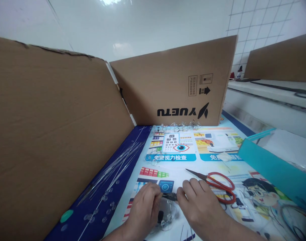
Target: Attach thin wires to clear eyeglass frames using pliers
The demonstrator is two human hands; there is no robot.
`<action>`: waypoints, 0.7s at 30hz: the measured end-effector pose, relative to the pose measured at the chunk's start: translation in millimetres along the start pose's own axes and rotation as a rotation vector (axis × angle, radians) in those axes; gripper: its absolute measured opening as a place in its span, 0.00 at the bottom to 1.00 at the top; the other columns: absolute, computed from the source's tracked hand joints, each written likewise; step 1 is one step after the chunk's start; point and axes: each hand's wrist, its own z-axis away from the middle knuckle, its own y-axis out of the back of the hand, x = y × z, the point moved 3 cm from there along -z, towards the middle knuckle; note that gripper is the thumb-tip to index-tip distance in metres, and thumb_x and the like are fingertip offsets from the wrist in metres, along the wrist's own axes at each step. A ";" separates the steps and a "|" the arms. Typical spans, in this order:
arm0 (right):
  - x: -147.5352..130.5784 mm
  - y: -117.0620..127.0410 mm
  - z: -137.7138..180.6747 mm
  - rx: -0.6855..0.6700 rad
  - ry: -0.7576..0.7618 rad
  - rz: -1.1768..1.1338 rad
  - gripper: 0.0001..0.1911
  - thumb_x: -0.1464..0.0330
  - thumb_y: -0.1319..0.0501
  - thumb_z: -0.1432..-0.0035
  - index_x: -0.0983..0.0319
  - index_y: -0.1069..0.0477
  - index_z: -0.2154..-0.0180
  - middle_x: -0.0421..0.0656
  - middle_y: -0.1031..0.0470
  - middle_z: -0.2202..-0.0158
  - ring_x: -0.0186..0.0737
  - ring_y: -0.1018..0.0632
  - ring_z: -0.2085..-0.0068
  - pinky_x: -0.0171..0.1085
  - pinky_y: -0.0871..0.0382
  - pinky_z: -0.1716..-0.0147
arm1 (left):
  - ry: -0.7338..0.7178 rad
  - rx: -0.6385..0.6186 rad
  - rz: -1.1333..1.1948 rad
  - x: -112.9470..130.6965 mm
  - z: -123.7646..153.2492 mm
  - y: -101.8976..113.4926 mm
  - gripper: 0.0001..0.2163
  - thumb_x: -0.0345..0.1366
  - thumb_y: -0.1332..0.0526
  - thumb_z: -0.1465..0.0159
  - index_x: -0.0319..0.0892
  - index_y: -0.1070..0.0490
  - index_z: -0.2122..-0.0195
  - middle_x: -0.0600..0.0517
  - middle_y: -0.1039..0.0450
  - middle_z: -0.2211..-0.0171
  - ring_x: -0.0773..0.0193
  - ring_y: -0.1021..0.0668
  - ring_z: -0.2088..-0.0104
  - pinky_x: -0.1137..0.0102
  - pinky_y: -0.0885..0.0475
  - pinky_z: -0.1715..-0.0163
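Note:
My left hand and my right hand meet low in the middle of the view, both pinched on a small dark object held between their fingertips. I cannot make out what the object is. Under my left hand lie several small clear plastic pieces on a printed poster mat. Red-handled scissors lie on the mat just beyond my right hand, their blades pointing left.
Cardboard walls stand at the left and at the back. Thin metal wires and clear beads lie on the dark blue strip at left. A teal box sits at right. More clear pieces line the back wall.

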 end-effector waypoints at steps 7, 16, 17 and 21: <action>2.4 -7.1 1.1 -0.045 0.002 -0.006 0.08 0.75 0.46 0.48 0.66 0.32 0.64 0.45 0.36 0.69 0.43 0.37 0.68 0.43 0.46 0.69 | 0.008 -0.058 -0.024 -2.4 -6.4 -0.5 0.07 0.28 0.50 0.37 0.41 0.38 0.72 0.51 0.35 0.74 0.61 0.32 0.71 0.65 0.37 0.66; 4.6 -19.0 7.7 -0.095 -0.038 -0.045 0.04 0.70 0.43 0.45 0.62 0.33 0.65 0.44 0.37 0.70 0.42 0.37 0.68 0.42 0.47 0.69 | 0.271 -0.343 0.478 -17.9 -16.5 6.5 0.06 0.36 0.45 0.37 0.40 0.33 0.68 0.54 0.35 0.74 0.68 0.32 0.73 0.75 0.36 0.74; 5.2 -19.8 8.1 -0.093 -0.041 -0.044 0.04 0.70 0.43 0.45 0.62 0.33 0.65 0.44 0.37 0.70 0.42 0.37 0.68 0.42 0.47 0.69 | 0.304 -0.380 0.565 -19.7 -16.8 7.0 0.06 0.36 0.44 0.37 0.39 0.33 0.67 0.55 0.35 0.74 0.69 0.33 0.74 0.75 0.36 0.75; 8.0 -23.4 9.7 -0.095 -0.043 -0.027 0.06 0.67 0.42 0.45 0.62 0.33 0.64 0.44 0.36 0.70 0.42 0.37 0.68 0.42 0.47 0.69 | 0.334 -0.424 0.625 -23.8 -17.6 7.7 0.04 0.32 0.42 0.40 0.39 0.31 0.65 0.54 0.35 0.71 0.69 0.32 0.71 0.75 0.34 0.72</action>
